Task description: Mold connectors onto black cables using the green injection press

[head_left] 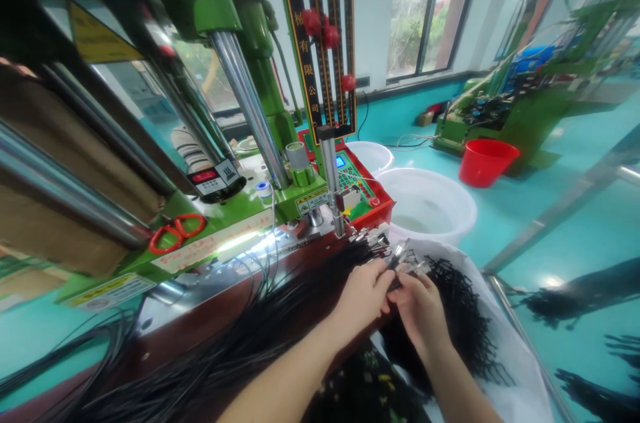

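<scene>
My left hand (364, 291) and my right hand (420, 310) meet at the right end of the brown worktable. Both have their fingers closed around a few black cables with shiny metal connectors (400, 255), which stick up between the hands. Exactly how many cables each hand grips is hidden by the fingers. Just left of them lies a thick bundle of black cables (280, 303), its connector ends (370, 236) gathered at the table's corner. Under and beyond my right hand, more black cables (453, 303) fill a white-lined container (520, 370).
A green press machine (295, 200) with steel columns stands left, orange-handled scissors (177, 234) on its base. Behind the table corner are a red control box (373, 213) and a white tub (435, 200). A red bucket (485, 163) stands farther back. A metal rail (565, 196) runs along the right.
</scene>
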`<state>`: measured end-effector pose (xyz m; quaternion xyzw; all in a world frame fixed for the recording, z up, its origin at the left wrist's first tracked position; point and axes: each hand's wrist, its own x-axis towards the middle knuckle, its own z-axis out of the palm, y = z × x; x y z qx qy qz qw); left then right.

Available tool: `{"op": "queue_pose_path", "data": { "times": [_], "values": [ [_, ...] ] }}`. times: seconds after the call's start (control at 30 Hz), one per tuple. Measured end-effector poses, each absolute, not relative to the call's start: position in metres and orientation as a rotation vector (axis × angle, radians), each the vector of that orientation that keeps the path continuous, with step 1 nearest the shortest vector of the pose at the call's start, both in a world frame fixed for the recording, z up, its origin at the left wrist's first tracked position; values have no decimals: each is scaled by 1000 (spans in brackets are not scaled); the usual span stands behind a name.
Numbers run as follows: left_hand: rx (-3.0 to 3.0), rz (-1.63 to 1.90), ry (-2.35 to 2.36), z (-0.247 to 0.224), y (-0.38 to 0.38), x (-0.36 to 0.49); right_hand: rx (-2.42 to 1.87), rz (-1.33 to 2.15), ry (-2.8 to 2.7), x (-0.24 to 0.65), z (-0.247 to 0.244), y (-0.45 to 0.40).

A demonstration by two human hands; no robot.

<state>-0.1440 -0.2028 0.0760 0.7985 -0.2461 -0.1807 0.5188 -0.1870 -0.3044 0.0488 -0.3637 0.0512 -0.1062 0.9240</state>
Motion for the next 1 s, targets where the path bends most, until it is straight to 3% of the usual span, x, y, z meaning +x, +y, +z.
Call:
{"op": "queue_pose_path", "data": {
  "times": [0.4, 0.67, 1.0],
  "values": [
    [1580, -713, -389, 78, -200, -149, -846, -192, 81, -174, 59, -327],
    [1324, -855, -78, 57, -196, -185, -1582, 254, -297, -158, 90, -350],
    [1103, -745, 49, 46, -192, -185, -2092, 243, -683, -153, 89, -317]
  ]
}}
